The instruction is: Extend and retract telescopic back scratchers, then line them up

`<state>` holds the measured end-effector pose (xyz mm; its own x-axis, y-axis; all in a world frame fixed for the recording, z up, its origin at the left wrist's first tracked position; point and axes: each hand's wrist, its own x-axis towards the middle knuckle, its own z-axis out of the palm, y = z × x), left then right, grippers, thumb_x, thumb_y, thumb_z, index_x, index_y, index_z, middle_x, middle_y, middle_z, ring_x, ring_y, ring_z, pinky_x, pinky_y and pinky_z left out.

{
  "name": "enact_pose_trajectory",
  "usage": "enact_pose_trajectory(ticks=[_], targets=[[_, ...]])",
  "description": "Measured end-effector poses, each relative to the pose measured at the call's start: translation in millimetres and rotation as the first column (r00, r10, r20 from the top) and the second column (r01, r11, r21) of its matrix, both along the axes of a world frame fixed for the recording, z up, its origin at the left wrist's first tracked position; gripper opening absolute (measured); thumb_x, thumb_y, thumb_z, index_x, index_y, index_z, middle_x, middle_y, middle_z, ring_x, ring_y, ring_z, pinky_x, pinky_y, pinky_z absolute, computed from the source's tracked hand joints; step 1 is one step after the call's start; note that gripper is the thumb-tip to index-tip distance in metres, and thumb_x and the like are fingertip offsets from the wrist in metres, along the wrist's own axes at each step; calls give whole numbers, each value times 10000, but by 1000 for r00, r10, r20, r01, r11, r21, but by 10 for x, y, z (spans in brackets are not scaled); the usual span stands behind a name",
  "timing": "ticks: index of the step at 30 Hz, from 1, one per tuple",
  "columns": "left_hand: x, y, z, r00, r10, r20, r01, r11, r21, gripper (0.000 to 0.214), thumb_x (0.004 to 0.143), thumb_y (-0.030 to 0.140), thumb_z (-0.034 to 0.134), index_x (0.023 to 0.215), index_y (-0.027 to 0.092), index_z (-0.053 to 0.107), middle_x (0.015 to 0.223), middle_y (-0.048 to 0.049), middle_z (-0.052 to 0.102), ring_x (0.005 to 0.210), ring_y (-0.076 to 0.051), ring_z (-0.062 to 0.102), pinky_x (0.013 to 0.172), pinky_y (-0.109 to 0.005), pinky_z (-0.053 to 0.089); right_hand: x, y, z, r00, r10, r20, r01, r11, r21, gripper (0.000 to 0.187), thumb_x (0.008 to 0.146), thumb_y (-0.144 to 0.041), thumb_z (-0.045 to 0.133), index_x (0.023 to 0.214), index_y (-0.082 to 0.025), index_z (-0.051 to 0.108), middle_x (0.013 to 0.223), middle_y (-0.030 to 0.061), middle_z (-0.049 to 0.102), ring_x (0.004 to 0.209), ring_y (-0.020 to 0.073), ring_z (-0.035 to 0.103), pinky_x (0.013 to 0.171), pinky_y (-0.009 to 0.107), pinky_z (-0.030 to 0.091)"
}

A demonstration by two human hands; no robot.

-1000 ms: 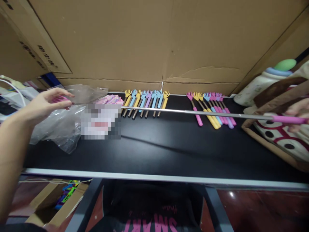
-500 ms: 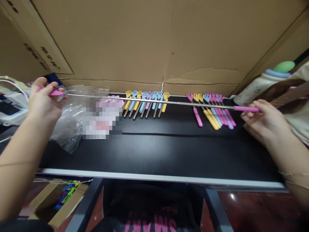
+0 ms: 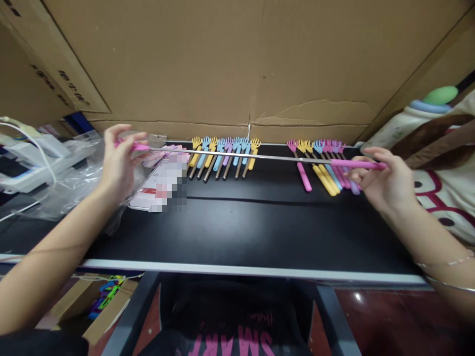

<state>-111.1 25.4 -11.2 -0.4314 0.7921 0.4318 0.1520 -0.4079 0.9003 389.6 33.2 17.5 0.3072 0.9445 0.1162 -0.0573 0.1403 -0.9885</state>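
A telescopic back scratcher point(image 3: 237, 156) stretches level across the view, its thin metal rod drawn out between two pink ends. My left hand point(image 3: 120, 160) is closed on the pink claw end at the left. The pink handle at the right sits in my right hand point(image 3: 389, 180), pinched between thumb and fingers. Behind the rod, several back scratchers point(image 3: 220, 155) in yellow, blue and purple lie in a row without their rods drawn out. Another group of back scratchers point(image 3: 326, 178), pink, yellow, blue and purple, lies farther right, below my right hand's end of the rod.
A phone point(image 3: 152, 190), partly blurred out, and a clear plastic bag point(image 3: 81, 183) lie on the black table point(image 3: 230, 232). White plastic equipment point(image 3: 33, 163) with a cable stands left. Cardboard point(image 3: 208, 64) walls the back. A bottle point(image 3: 404, 123) stands right. Below left is an open box point(image 3: 107, 306).
My hands have come closer together, the left moving right and the right moving left. The drawn-out metal rod between them is shorter. More of the phone shows.
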Motion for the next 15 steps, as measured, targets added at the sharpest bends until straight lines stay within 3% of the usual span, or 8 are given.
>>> enact_pose_trajectory(ticks=[4,10,15], targets=[[269,-47,29,954,-243,-175,260,962,81,467,785,375,677,1163,311,409,1249,-22,569,1204,-220,507,1050,-460,375,-103,-87,-1,985,160,63,-159,987,-20,317,570,-289,622,877,-265,545,669,-42,613,564,160,599,644,329,460],[394,-141,-36,901,-318,-295,358,929,90,583,798,341,687,1280,354,359,1446,-32,407,1389,-230,288,1156,-518,200,6,-105,-43,974,202,103,-205,978,25,385,589,-293,698,947,-263,558,745,-13,676,657,166,644,718,318,470],[679,-226,-114,769,-443,-461,508,861,20,685,807,390,665,1361,412,264,1538,-14,225,1435,-239,164,1172,-491,187,-227,-193,-48,894,421,155,-427,904,2,417,667,-423,718,1025,-268,569,950,35,698,808,195,675,890,385,462]])
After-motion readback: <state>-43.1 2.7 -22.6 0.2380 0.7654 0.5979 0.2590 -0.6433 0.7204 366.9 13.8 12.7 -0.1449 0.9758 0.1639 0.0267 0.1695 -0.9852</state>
